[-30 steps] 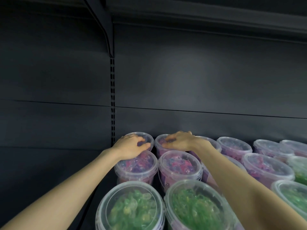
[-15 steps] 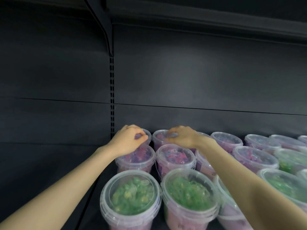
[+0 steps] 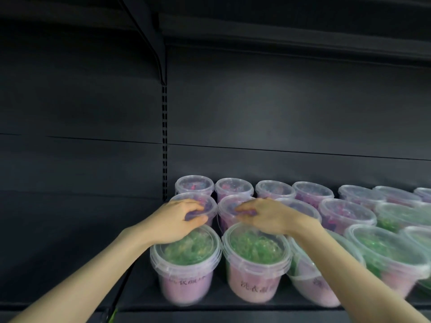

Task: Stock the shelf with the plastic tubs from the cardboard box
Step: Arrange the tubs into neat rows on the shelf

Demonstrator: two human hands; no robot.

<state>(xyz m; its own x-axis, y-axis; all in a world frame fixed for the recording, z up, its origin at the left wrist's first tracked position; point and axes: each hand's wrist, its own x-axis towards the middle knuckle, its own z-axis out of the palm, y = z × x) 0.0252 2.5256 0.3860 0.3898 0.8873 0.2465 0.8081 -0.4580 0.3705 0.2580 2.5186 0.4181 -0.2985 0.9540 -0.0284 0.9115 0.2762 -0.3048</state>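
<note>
Left purple tub (image 3: 206, 206) and right purple tub (image 3: 227, 208) sit 2 rows back at the shelf (image 3: 221, 307)'s left end. Left hand (image 3: 179, 220) curls over 1 lid; gripping or resting, can't tell. Right hand (image 3: 263, 215) lies straight-fingered on the other. They look full, weighty, slick: grab under the rim.

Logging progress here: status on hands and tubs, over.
Left hand cupped on left purple tub, grip unclear. Right hand resting open on next purple tub. Green tubs close in front.
</note>
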